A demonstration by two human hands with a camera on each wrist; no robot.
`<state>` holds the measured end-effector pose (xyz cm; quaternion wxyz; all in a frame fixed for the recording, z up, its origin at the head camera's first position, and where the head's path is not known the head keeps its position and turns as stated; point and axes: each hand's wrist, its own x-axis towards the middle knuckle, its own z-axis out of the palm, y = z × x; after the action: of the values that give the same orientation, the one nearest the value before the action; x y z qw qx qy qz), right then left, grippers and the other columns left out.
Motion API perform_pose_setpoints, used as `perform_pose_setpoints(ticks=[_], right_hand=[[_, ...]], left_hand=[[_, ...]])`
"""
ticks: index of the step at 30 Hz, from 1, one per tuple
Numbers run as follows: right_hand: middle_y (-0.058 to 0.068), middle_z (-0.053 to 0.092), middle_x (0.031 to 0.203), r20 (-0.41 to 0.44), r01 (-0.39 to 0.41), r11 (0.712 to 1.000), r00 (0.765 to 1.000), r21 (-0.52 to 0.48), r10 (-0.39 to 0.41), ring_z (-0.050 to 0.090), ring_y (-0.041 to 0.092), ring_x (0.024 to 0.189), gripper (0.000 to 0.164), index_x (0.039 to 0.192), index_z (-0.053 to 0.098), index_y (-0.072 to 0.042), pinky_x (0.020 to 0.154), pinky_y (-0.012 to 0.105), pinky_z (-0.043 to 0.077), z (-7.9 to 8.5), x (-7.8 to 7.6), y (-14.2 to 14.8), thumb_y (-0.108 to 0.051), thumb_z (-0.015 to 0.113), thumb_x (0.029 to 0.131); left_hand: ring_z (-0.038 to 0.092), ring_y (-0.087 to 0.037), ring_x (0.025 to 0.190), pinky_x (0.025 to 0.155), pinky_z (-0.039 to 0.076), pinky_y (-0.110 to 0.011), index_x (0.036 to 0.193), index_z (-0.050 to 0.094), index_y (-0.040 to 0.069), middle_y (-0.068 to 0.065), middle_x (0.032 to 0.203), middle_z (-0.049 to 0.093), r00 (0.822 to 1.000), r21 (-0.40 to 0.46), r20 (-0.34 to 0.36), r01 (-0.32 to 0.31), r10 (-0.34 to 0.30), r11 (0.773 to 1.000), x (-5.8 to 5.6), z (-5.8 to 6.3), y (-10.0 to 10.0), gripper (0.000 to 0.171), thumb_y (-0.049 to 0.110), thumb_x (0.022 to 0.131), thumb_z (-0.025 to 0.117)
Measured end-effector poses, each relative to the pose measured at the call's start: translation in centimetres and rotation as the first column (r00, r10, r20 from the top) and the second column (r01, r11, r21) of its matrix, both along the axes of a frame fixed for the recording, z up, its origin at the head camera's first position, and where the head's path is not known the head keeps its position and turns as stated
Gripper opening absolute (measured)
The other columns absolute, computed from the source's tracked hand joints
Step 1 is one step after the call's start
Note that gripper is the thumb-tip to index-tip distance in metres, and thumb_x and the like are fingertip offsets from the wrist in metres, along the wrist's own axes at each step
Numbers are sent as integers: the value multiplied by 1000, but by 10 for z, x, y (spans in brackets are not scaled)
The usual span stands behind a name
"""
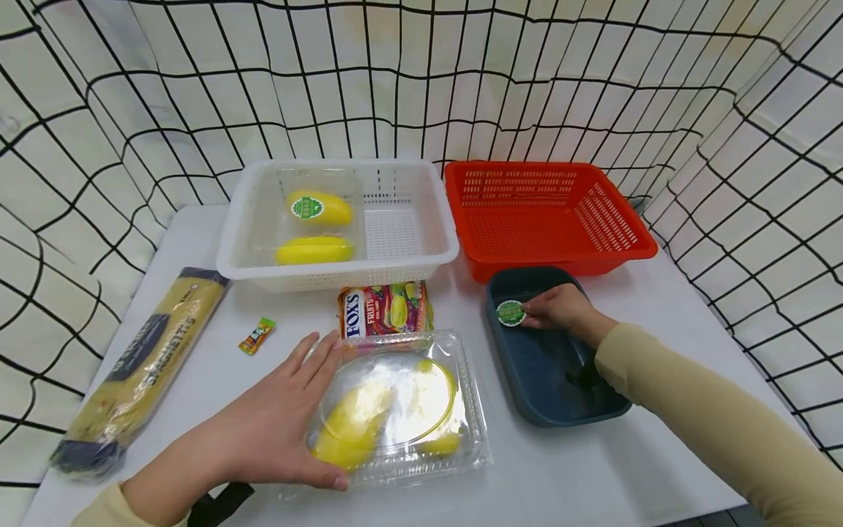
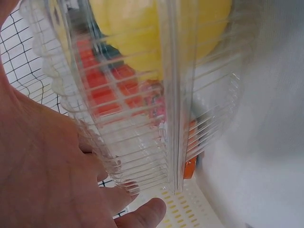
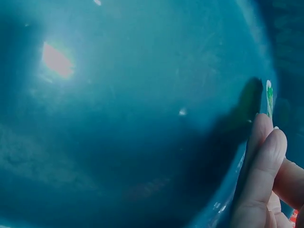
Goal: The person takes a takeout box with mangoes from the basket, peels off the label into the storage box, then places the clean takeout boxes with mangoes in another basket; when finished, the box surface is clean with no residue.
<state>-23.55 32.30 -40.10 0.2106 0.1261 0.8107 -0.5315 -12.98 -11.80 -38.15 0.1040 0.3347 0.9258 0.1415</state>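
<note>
By the right hand (image 1: 563, 311), a sticker (image 1: 511, 313) is pinched over the tub (image 1: 540, 366); by the spread left hand (image 1: 283, 424), the box (image 1: 398, 410) between them is touched. Both are judged light, sticker bendy, box slippery, best held by the edges.

Before you stands a white table (image 1: 579, 476). Along its far side you have a white basket (image 1: 395, 274) and, just beside it, a red basket (image 1: 560, 265). At your left lies a long yellow packet (image 1: 148, 366), with a small wrapped sweet (image 1: 257, 337) near it. Nearer you sits a clear plastic box (image 1: 473, 413), a FOX'S bag (image 1: 385, 311) at its far edge; right of that, a dark blue tub (image 1: 527, 380).
</note>
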Motion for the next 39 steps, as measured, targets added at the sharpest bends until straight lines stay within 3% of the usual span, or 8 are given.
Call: perform_pose_setpoints(ticks=[18,29,39], right_hand=[[0,75,73,-17,-7,995,1000,96,8,70,5,62,34,121,65,18,64,19,59,-11,-4,0,-10,64,101],[1,75,72,-26,-5,993,1000,116,8,70,4,61,33,121,65,18,64,19,59,-8,-5,3,-9,63,101],[3,76,75,-38,-23,991,999,130,28,70,5,62,32,120,66,18,65,20,60,-6,-3,4,-8,64,100]], left_hand=[[14,-50,154,114,38,-65,161,19,-3,-22,170,17,1000,-7,-16,-5,5,1000,-1,-5,-1,148,96,60,64],[11,-50,154,114,36,-67,162,16,-3,-22,171,14,999,-4,36,-7,7,1000,-2,-3,1,150,95,60,65],[12,-50,154,114,36,-66,161,17,-4,-23,170,16,1000,-8,9,-6,6,1000,-1,-5,1,150,95,59,65]])
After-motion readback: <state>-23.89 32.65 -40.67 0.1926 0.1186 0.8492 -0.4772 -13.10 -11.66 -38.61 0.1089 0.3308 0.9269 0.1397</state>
